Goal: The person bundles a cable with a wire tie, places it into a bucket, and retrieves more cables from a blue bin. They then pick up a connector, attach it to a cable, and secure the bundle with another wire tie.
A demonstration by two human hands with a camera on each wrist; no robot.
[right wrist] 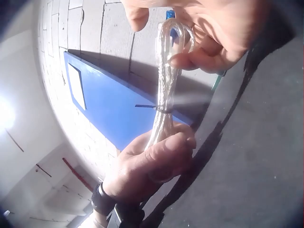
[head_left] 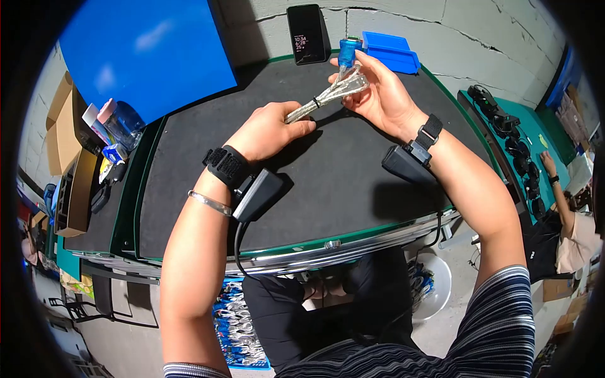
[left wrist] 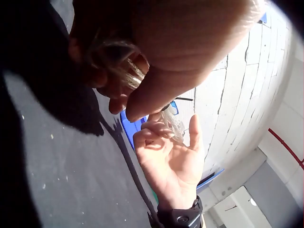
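**Both hands on the coiled cable, held above the bench**

Start with the big picture: the bench (head_left: 189, 189), covered in a dark mat, and everything here is placed from it. Against the wall at its far left leans a large blue board (head_left: 148, 53). Off its left edge sits an open cardboard box (head_left: 66, 132) with small packets beside it. Off its right side runs a green table (head_left: 535, 135) with a row of black devices, and another person's arm reaches over it.

Down in size now. At the bench's far edge a blue bin (head_left: 391, 51) stands near the wall, and just left of it a black phone (head_left: 306, 33) is propped upright, its screen lit.

And here's the action, above the middle of the bench: a bundled clear cable (head_left: 324, 96), bound round its middle by a thin dark tie (right wrist: 154, 109), stretched between the two hands and clear of the mat. The left hand (head_left: 268, 129) has its grip clenched round the nearer end, fingers curled over the strands. The right hand (head_left: 381, 94) pinches the far looped end between thumb and fingertips, with the cable's blue connector (head_left: 347, 51) poking up past the fingers. Each wrist carries a black strap and a camera.
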